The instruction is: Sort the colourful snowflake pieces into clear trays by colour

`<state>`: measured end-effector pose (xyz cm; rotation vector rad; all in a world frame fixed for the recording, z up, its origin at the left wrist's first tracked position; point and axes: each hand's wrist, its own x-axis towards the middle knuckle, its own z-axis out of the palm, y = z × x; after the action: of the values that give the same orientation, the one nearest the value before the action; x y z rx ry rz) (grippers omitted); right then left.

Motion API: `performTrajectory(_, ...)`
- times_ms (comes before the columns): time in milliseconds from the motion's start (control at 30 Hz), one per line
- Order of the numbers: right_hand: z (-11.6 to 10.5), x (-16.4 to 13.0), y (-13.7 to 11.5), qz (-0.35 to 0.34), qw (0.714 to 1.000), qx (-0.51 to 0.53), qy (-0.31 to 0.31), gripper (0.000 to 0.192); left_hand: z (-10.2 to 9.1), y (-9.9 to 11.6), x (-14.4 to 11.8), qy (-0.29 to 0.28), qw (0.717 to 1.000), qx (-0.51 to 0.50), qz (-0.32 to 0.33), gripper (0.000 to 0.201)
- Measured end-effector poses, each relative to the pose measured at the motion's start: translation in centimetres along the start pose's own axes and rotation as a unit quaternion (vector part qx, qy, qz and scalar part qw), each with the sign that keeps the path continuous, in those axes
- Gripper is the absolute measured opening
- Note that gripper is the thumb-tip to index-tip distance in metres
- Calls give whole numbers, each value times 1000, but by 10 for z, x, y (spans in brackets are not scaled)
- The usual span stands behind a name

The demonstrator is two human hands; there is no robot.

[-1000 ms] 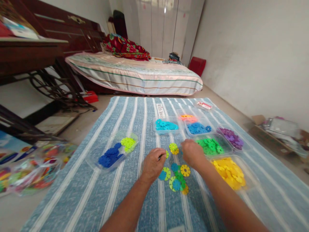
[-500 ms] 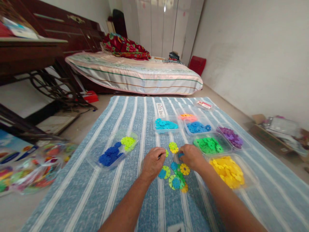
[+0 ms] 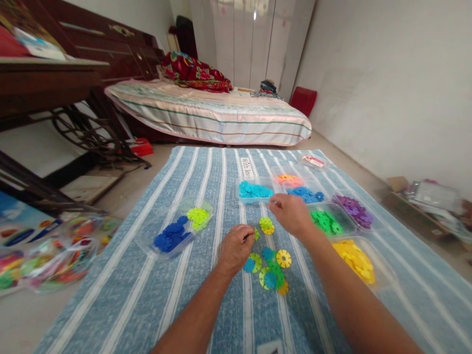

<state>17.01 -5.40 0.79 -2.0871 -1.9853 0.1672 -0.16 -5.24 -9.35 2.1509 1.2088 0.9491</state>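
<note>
**Right hand at the turquoise tray, left hand pinned to the pattern**

The right hand (image 3: 291,215) hangs over the near edge of the clear plastic tray of turquoise snowflake discs (image 3: 254,190), fingers curled together at the tips — whether a disc sits pinched between them, I cannot tell. The left hand (image 3: 236,248) rests knuckles-up on the blue and white striped cloth (image 3: 206,187), fingers closed around what looks like a lime-green plastic disc (image 3: 255,234) peeking out at its side.

Just beside that hand lies the flat cluster of interlocked green, blue and yellow discs (image 3: 270,268), with a separate yellow-and-lime pair of discs (image 3: 266,225) lying between the two hands.

The risks, as I judge them: the right forearm crosses close above the cluster and the loose pair, so a low sweep could scatter them. The trays look light; a nudge from the fingers could tip one, and the clear tray of green discs (image 3: 324,221) sits right by the wrist.

Writing: a white label (image 3: 246,168) on the cloth begins "With love". A small red and white packet (image 3: 312,161) carries print too small to read.
</note>
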Motion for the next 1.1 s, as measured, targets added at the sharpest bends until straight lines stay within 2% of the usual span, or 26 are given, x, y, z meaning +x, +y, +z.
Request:
performTrajectory(100,14,-30,-9,-64,992,-37,-103,20,0,1,0,1,1000,1,-10,17)
performTrajectory(167,24,-47,-14,-84,983,-74,-145,19,0,1,0,8,1000,-2,-17,17)
performTrajectory(267,34,-59,-16,-83,978,-95,-164,20,0,0,1,28,999,-13,-27,17)
performTrajectory(367,36,-59,-13,-71,982,-73,-161,19,0,0,1,38,999,-16,-31,17)
performTrajectory(500,39,-59,-7,-55,988,-22,-141,18,0,0,1,40,999,-19,-31,16)
performTrajectory(667,43,-60,-1,-52,992,54,-106,5,0,2,1,42,998,-27,-34,17)
performTrajectory(800,35,-37,2,-44,993,89,-69,10,-2,3,1,45,998,-36,-37,16)
performTrajectory(867,27,-17,3,-27,994,104,-22,15,-3,3,1,48,997,-40,-41,16)
performTrajectory(933,19,-2,4,-1,990,124,61,24,-4,3,1,54,997,-43,-47,16)
performTrajectory(1000,16,3,1,0,980,147,131,25,-4,2,2,62,995,-45,-57,17)
performTrajectory(1033,17,-1,-2,-16,979,154,135,22,-4,2,2,67,995,-46,-63,18)
performTrajectory(1100,23,-17,-10,-73,985,144,66,16,-5,1,3,75,993,-49,-75,19)
